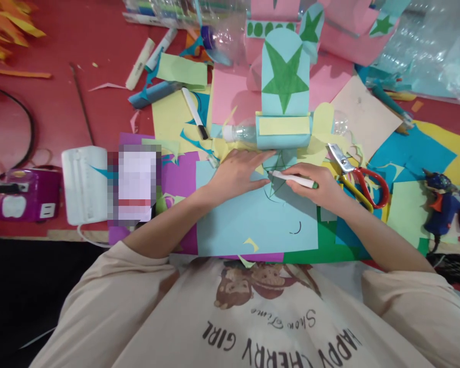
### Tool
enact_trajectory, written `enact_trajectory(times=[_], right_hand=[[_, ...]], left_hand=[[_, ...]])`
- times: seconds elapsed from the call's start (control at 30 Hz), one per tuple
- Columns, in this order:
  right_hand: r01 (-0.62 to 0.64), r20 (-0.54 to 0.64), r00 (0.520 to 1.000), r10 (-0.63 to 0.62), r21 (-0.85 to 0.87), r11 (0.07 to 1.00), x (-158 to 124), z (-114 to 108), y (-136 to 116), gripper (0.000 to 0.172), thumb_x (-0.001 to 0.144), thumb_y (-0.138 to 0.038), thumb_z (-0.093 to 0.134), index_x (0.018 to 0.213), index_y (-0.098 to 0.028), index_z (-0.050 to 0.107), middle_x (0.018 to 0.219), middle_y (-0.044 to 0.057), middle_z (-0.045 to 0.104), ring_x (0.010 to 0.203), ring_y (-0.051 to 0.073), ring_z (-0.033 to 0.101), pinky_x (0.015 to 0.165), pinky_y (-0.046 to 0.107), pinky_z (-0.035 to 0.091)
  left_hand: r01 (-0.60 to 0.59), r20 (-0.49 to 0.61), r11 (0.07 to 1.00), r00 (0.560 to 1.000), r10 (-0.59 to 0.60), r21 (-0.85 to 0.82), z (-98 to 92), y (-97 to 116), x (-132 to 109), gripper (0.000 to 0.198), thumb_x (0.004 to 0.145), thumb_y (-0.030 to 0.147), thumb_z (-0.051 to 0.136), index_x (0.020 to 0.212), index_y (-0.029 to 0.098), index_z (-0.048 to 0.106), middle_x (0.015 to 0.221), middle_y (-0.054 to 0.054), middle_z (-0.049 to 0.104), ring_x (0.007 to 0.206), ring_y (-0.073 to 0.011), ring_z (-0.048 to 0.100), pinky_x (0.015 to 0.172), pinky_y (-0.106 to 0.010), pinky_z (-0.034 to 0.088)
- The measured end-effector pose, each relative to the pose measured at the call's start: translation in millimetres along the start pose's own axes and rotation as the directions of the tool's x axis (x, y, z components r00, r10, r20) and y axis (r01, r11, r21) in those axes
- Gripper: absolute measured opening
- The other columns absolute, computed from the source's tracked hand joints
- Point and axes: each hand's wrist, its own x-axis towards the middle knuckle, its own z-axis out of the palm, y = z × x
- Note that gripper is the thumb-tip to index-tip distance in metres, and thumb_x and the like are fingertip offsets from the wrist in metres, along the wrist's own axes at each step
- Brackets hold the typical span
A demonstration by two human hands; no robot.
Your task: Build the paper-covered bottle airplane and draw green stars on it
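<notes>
My right hand (317, 183) grips a white marker (297, 179) with a green end, its tip on a light blue paper sheet (233, 225). Green lines of a star outline (278, 171) show on the paper beneath the tip. With fingers spread, my left hand (237, 171) lies flat on the sheet, just left of the drawing. Just beyond both hands a plastic bottle (243, 134) lies on its side, wrapped in light blue paper with a yellow strip (283, 125). A light blue tab with a filled green star (285, 74) rises behind it.
Red-and-yellow-handled scissors (356, 176) lie right of my right hand. A blue glue gun (442, 202) is at the far right. To the left are a white power strip (85, 184) and a blurred phone (136, 184). Paper scraps, a black-capped marker (194, 112) and clear bottles surround the work.
</notes>
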Motion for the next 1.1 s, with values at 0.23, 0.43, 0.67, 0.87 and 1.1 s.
enact_trajectory(times=[0.23, 0.43, 0.67, 0.87, 1.1], right_hand=[[-0.152, 0.111, 0.982, 0.153, -0.019, 0.988, -3, -19, -11, 0.017, 0.084, -0.028, 0.057, 0.092, -0.018, 0.069, 0.082, 0.003, 0.070, 0.072, 0.015, 0.062, 0.062, 0.025, 0.045], [-0.225, 0.176, 0.955, 0.237, -0.086, 0.971, -5, -32, -16, 0.016, 0.082, -0.032, 0.058, 0.084, -0.020, 0.068, 0.086, 0.003, 0.071, 0.079, 0.019, 0.064, 0.066, 0.027, 0.045], [-0.279, 0.219, 0.928, 0.302, -0.128, 0.952, -9, -42, -22, 0.019, 0.081, -0.037, 0.059, 0.080, -0.020, 0.069, 0.081, 0.003, 0.070, 0.077, 0.019, 0.063, 0.066, 0.029, 0.043], [-0.288, 0.268, 0.909, 0.320, -0.151, 0.946, -13, -50, -18, 0.013, 0.081, -0.032, 0.060, 0.080, -0.022, 0.069, 0.073, 0.000, 0.068, 0.064, 0.015, 0.058, 0.055, 0.027, 0.039], [-0.291, 0.276, 0.905, 0.322, -0.148, 0.945, -13, -52, -16, 0.009, 0.080, -0.028, 0.062, 0.079, -0.023, 0.070, 0.071, -0.002, 0.068, 0.062, 0.014, 0.058, 0.054, 0.026, 0.040]], left_hand=[[0.018, 0.008, 1.000, 1.000, -0.018, 0.008, 1.4, 1, 1, 0.060, 0.086, 0.043, 0.058, 0.140, 0.021, 0.044, 0.112, -0.008, 0.066, 0.105, -0.0263, 0.059, 0.092, -0.038, 0.041], [0.004, 0.000, 1.000, 1.000, -0.004, 0.007, 2.6, -2, 1, 0.062, 0.084, 0.043, 0.060, 0.140, 0.020, 0.044, 0.109, -0.008, 0.066, 0.101, -0.0262, 0.060, 0.090, -0.038, 0.042], [0.004, -0.015, 1.000, 1.000, -0.003, 0.023, 2.2, -2, 1, 0.061, 0.085, 0.042, 0.060, 0.140, 0.021, 0.045, 0.107, -0.007, 0.067, 0.098, -0.0249, 0.061, 0.088, -0.037, 0.042], [-0.002, -0.008, 1.000, 1.000, 0.002, 0.026, 2.0, -1, 1, 0.061, 0.085, 0.042, 0.060, 0.140, 0.021, 0.044, 0.104, -0.006, 0.067, 0.097, -0.0245, 0.061, 0.090, -0.037, 0.042], [0.005, 0.001, 0.999, 1.000, -0.005, 0.036, 2.7, -2, 1, 0.062, 0.084, 0.044, 0.059, 0.140, 0.020, 0.044, 0.103, -0.007, 0.067, 0.095, -0.0246, 0.060, 0.088, -0.037, 0.042]])
